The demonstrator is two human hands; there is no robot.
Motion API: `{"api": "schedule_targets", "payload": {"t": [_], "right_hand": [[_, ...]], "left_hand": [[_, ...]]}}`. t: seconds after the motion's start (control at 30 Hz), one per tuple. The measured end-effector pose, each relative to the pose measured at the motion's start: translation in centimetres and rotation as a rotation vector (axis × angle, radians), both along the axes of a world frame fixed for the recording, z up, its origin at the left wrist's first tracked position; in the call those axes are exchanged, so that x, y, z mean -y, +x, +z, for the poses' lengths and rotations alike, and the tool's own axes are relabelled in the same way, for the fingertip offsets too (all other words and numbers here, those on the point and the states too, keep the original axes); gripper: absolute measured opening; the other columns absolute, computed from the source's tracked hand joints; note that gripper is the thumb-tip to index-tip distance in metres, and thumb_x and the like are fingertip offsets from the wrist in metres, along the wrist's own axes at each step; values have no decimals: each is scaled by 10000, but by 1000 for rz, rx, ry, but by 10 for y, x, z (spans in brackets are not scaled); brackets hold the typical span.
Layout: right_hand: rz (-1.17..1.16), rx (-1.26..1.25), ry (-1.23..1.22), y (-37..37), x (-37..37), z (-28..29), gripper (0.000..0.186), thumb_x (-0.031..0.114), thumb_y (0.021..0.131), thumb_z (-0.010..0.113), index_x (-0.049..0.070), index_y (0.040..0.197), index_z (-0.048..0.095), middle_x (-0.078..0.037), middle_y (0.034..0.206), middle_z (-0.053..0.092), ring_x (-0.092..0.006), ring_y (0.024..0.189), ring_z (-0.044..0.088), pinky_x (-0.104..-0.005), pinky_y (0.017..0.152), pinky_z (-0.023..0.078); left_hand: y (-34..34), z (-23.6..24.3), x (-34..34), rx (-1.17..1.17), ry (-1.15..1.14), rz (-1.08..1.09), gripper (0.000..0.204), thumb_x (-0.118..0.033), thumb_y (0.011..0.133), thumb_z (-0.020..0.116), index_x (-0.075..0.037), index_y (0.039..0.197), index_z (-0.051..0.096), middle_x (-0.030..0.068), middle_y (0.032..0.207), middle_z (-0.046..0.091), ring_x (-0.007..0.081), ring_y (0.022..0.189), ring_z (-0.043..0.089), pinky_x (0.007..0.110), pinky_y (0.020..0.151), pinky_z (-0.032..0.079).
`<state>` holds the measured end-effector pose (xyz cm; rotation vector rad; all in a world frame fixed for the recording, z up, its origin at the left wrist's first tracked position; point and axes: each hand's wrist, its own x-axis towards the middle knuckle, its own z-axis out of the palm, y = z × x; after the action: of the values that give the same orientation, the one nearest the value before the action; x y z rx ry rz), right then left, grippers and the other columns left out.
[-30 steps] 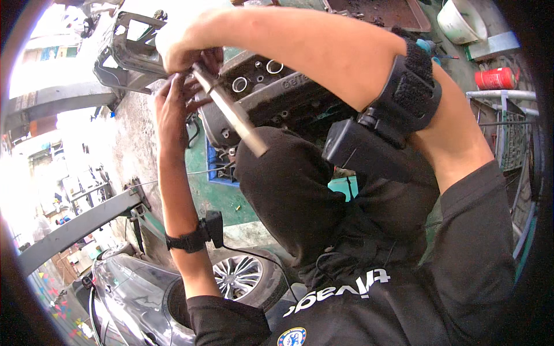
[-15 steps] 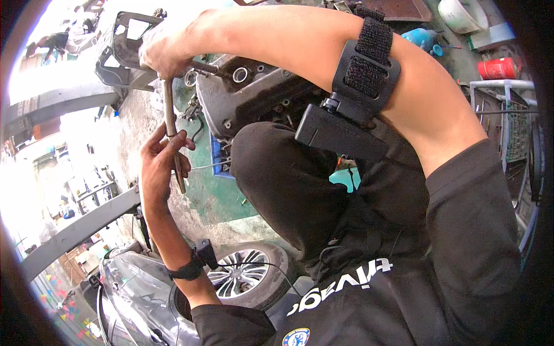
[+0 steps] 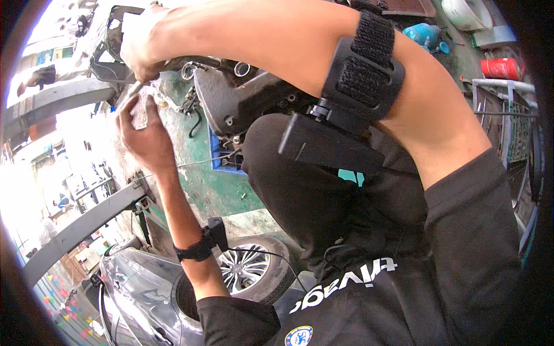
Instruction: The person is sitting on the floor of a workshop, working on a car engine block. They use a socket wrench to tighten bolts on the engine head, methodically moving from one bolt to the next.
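My right hand (image 3: 141, 49) reaches across the upper left, closed at the top of a metal bar (image 3: 136, 89); most of its fingers are hidden or washed out by glare. Lower on the same bar, my left hand (image 3: 144, 138) has its fingers curled at the bar, thumb apart from them; the bar's lower end is lost behind these fingers. Below my right forearm sits a dark engine with a large cover (image 3: 222, 106), a round ringed opening (image 3: 242, 68) in its top. A black open frame (image 3: 107, 57) stands beside my right hand.
A blue crate (image 3: 216, 155) is under the engine. Grey beams (image 3: 86, 222) cross the left side. A car wheel (image 3: 248, 268) and grey car body (image 3: 138, 294) lie near my left elbow. Right: a red canister (image 3: 502, 68), a blue container (image 3: 424, 36), a metal rack (image 3: 505, 115).
The bar has swung to the left, its lower end moving up and leftward. My left hand has moved with it, up and left. My right hand has shifted slightly left.
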<state>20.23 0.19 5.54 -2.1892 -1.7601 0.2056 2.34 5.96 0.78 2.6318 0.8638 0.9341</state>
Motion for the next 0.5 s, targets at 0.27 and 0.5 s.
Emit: {"api": "schedule_targets", "payload": {"t": [0.27,0.5], "right_hand": [[-176,-401,12,19,-14,-30,340,232,822,591,118,1126,692,-73,1144,671,-227,1084,625,-400,882,492],[-583,-6,75,31,-7,-15,253,235,875,566,202,1085,704,-34,1098,686,-177,1014,652,-344,797,512]], "left_hand": [[67,-33,20,266,-1205,-344,399,-144,796,727,-31,1159,608,87,1085,658,186,985,624,335,853,464],[77,-41,15,168,-1064,-371,404,-188,867,672,-9,1219,585,102,969,685,174,898,657,316,797,482]]}}
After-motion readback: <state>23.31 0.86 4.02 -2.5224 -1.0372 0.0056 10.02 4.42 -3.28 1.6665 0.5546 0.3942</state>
